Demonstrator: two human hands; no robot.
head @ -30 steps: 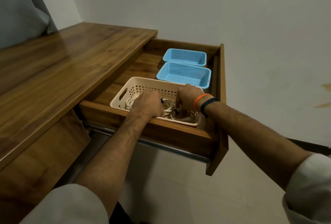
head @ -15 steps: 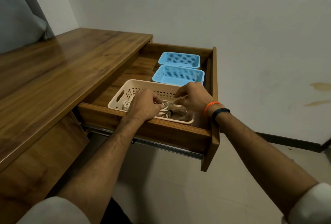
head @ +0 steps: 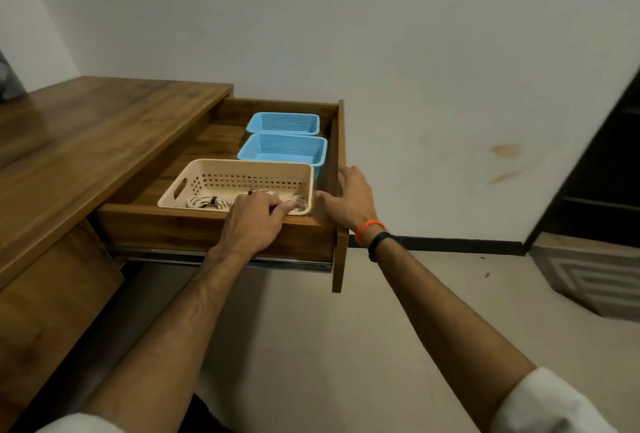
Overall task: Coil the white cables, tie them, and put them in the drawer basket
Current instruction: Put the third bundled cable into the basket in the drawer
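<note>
A beige slotted basket (head: 239,169) sits at the front of the open wooden drawer (head: 214,233). Inside it lies a coiled white cable (head: 207,202) bound with a dark tie, and more cable shows under my fingers at the basket's right end. My left hand (head: 254,221) reaches over the drawer front into the basket, fingers curled around a cable there. My right hand (head: 348,198) is outside the basket, fingers spread, resting on the drawer's right side panel near its front corner.
Two light blue mesh baskets (head: 284,152) stand behind the beige one in the drawer. The wooden desk top (head: 86,134) stretches to the left. A white wall lies behind, pale floor below, and a dark doorway (head: 602,169) at right.
My right hand has let go of the cable and moved out of the basket to the drawer's right side. The left hand stays in the basket. The camera has shifted right.
</note>
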